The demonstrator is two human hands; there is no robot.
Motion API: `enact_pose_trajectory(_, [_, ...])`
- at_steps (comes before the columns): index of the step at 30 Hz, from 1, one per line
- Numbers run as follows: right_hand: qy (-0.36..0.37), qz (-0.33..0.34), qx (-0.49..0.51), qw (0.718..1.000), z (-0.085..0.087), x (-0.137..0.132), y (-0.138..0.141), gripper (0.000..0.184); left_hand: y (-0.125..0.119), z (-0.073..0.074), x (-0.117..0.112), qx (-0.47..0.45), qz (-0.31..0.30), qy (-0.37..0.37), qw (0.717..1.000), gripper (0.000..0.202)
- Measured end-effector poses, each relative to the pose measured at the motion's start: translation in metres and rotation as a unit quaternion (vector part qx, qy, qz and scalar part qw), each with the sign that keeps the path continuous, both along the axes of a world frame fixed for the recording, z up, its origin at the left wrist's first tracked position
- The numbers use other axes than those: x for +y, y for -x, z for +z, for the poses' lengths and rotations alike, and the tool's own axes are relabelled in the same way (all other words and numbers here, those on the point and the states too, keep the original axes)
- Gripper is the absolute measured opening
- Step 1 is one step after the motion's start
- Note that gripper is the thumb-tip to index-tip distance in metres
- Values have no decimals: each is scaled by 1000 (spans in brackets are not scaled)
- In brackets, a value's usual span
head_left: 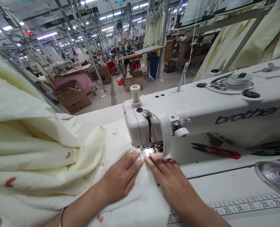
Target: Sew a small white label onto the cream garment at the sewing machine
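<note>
Pressing flat, left hand (121, 179) and right hand (170, 179) spread on cream fleecy fabric (47, 164), lower centre. Fingertips nearly meet under the white sewing machine (201, 110). Red thread snips (218, 151) lie right.

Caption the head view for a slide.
Both hands, left hand and right hand, press cream fabric flat at sewing machine.

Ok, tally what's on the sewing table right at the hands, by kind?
Sewing machine: 1
Cream fabric piece under both hands: 1
Red-handled thread snips: 1
Hands flat on the fabric, left hand and right hand: 2
Total: 5
</note>
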State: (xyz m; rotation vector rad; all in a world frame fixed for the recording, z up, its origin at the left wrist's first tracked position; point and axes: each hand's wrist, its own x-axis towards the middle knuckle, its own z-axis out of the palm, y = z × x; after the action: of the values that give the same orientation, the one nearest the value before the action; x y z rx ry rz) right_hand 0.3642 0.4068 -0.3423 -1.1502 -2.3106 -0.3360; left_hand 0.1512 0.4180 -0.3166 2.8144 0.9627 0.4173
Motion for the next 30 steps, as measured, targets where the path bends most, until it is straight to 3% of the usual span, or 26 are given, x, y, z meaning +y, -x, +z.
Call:
enact_pose_trajectory(15, [-24,-16,9,1000,1,0,0,53,0,4,12,-3,15,19,1000,37])
enact_pose_trajectory(30, [16,-1,36,999,-8,-4,-3,46,-1,10,19,-19,43,42,998,33])
